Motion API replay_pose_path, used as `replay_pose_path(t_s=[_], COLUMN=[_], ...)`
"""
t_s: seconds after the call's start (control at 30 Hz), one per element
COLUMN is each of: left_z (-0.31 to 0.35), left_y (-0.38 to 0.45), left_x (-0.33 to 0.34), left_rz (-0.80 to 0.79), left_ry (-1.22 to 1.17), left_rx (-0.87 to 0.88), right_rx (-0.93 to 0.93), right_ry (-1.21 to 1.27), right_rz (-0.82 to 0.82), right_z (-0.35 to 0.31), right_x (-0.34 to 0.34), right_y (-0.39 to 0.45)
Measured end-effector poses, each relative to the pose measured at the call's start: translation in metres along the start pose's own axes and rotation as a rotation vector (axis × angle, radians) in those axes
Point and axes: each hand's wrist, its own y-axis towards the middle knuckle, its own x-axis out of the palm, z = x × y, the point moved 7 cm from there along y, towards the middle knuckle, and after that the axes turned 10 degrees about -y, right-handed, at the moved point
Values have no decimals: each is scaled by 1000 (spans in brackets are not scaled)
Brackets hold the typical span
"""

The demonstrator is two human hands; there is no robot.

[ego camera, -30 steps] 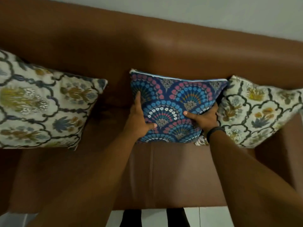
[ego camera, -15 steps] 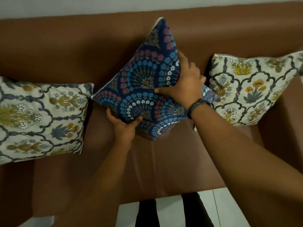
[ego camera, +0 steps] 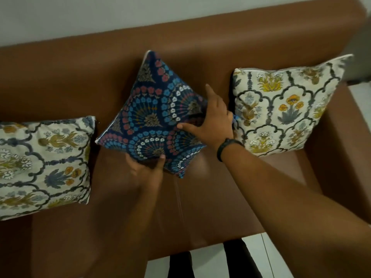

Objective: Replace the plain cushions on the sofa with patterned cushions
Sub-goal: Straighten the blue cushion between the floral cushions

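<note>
Sofa: a brown leather-look sofa (ego camera: 200, 207), seen from above, its backrest against a pale wall (ego camera: 100, 15).
Blue cushion: a dark blue square fabric cushion with red, blue and white fan patterns (ego camera: 152, 117) stands tilted on one corner like a diamond at the middle of the seat, its upper corner against the backrest.
Left hand: the left hand (ego camera: 146, 167) cups the cushion's lower edge from beneath, thumb on the front face, the other fingers hidden behind the fabric.
Right hand: the right hand (ego camera: 212, 121) lies on the cushion's right corner, fingers (ego camera: 209, 91) spread wide, thumb stretched across the pattern; it presses rather than closes round the cushion. A black band (ego camera: 226, 145) circles the wrist.
Left cream cushion: a cream floral cushion with grey lattice (ego camera: 44, 165) lies at the sofa's left end, just beside the blue one.
Right cream cushion: a matching cream floral cushion (ego camera: 285, 109) leans on the backrest at the right, close to the right hand.
Floor: white tiles (ego camera: 208, 261) at the sofa's front edge, with dark trouser legs (ego camera: 180, 265).
</note>
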Motion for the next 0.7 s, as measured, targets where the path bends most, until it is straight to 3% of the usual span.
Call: replay_pose_path(t_s=[0.07, 0.13, 0.27, 0.33, 0.4, 0.5, 0.6, 0.7], left_z=[12, 26, 63, 75, 81, 73, 65, 60], left_y=[-39, -72, -111, -134, -141, -134, -119, -116], left_x=[24, 62, 155, 228, 282, 330, 344, 347], left_rz=[82, 24, -457, -672, -761, -736, -657, -618], left_ry=[70, 160, 261, 361, 434, 515, 558, 530], left_rx=[-54, 14, 275, 359, 359, 277, 236, 231], right_rx=[132, 316, 675, 767, 749, 663, 586, 534], right_ry=[67, 176, 506, 523, 536, 553, 543, 526], right_rz=[95, 160, 270, 288, 248, 96, -84, -82], right_z=[56, 120, 224, 295, 345, 385, 391, 382], right_x=[-22, -39, -61, -88, -106, -112, -102, -109], right_y=[-21, -38, -48, -36, -14, 23, 51, 54])
